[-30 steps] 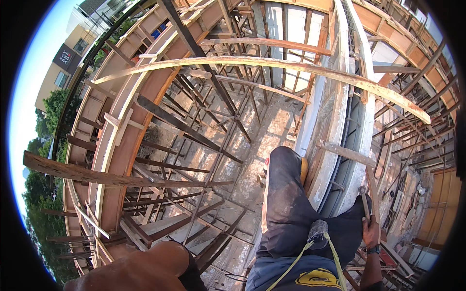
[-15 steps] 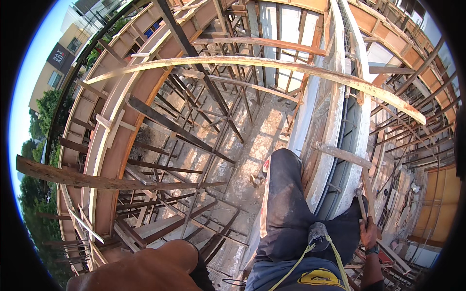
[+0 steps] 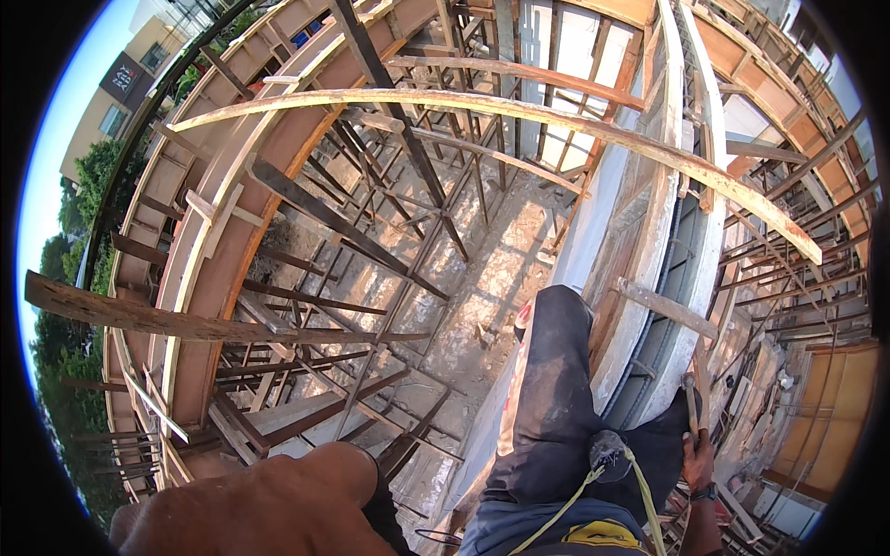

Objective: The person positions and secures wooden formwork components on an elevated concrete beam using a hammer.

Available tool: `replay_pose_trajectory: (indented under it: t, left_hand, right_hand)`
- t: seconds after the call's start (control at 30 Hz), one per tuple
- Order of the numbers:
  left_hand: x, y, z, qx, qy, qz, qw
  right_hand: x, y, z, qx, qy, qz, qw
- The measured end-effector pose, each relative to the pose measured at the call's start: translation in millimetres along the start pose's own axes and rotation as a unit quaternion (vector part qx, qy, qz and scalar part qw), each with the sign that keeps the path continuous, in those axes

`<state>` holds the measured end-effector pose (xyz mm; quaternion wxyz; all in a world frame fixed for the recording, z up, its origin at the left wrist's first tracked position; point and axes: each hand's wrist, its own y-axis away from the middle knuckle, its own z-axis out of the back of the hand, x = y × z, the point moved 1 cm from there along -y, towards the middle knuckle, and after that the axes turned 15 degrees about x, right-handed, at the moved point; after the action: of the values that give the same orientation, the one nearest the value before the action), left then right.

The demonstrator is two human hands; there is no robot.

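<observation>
At the lower right, my right hand (image 3: pixel 698 461) is closed round the handle of what looks like a hammer (image 3: pixel 691 400), beside my right knee. The tool stands nearly upright, and its upper end is small and partly blurred against the dark trousers. A thin wooden strip (image 3: pixel 702 371) runs just beside it, touching or nearly touching the hand. My left hand is out of view; only a bare bent arm (image 3: pixel 269 500) shows at the lower left. My legs (image 3: pixel 547 389) straddle a narrow beam form (image 3: pixel 660 385) with steel bars inside.
A short wooden crosspiece (image 3: pixel 667 308) bridges the form ahead of me. A long pale plank (image 3: pixel 519 109) spans across to the curved formwork (image 3: pixel 199 306) on the left. Many props and braces stand above the floor (image 3: pixel 487 278) far below. A clear bag (image 3: pixel 609 454) hangs by yellow string at my waist.
The view has shifted and tilted slightly, so the beam form and planks sit a little differently in the picture. My right hand keeps its hold beside the knee.
</observation>
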<state>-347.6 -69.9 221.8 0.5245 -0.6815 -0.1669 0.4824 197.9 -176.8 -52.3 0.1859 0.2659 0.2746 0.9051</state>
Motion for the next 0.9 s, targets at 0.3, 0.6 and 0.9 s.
replay_pose_trajectory:
  t: [0.3,0.6,0.9]
  left_hand:
    - [-10,-3,-4,0.009,-0.01,-0.009,1.0]
    - [32,2,-14,-0.012,0.052,-0.05,0.997]
    - [70,-18,-34,0.012,0.127,-0.048,0.991]
  right_hand:
    - [3,5,-2,-0.012,0.055,-0.008,0.998]
    - [-30,-5,3,-0.031,0.041,0.019,0.998]
    - [-18,4,-5,-0.034,0.082,-0.024,0.996]
